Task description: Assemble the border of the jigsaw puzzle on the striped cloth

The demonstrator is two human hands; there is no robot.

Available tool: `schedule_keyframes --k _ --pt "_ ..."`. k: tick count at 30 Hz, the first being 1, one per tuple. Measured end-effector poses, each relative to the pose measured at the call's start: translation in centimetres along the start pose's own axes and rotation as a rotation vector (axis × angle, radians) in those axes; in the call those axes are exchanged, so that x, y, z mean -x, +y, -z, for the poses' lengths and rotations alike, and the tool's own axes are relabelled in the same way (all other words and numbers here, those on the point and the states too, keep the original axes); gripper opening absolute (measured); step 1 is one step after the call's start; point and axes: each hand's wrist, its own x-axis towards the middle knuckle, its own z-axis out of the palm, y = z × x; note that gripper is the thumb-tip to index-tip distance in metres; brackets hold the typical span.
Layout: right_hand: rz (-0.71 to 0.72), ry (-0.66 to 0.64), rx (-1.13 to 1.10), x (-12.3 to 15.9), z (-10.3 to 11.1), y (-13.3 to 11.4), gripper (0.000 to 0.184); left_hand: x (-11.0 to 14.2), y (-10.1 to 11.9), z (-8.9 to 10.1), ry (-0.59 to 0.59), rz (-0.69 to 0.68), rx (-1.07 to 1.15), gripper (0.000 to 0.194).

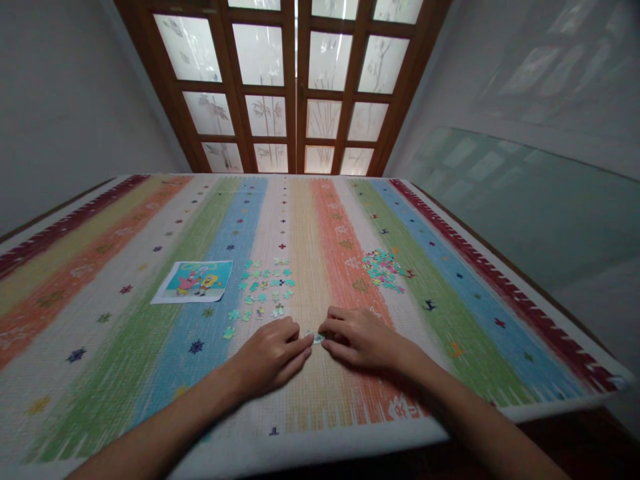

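Between my fingertips, low over the cream stripe of the cloth, are small pale jigsaw pieces (318,338); whether they are joined I cannot tell. My left hand (277,351) pinches them from the left, thumb and forefinger closed. From the right, the curled fingers of my right hand (357,337) grip them too. Just beyond my left hand, several loose turquoise puzzle pieces (263,287) lie spread in rough rows. A heap of mixed turquoise, pink and yellow pieces (383,269) sits farther off, beyond my right hand.
A printed cartoon picture (195,283) on white paper lies left of the spread pieces. The striped tablecloth (165,373) covers the table, whose front edge runs under my forearms. Wooden doors with frosted panes (265,57) stand behind, and walls flank both sides.
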Motion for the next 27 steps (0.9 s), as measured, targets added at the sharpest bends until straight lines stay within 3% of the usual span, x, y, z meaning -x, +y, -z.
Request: schedule_keyframes --k 7,27 --pt "-0.02 0.0 0.002 0.05 0.31 0.09 0.015 -0.02 -0.16 0.19 -0.043 -0.023 -0.044 0.031" --pt "0.009 0.01 0.006 0.43 0.48 0.72 0.016 0.11 -0.43 0.07 -0.015 -0.148 -0.068 0.025"
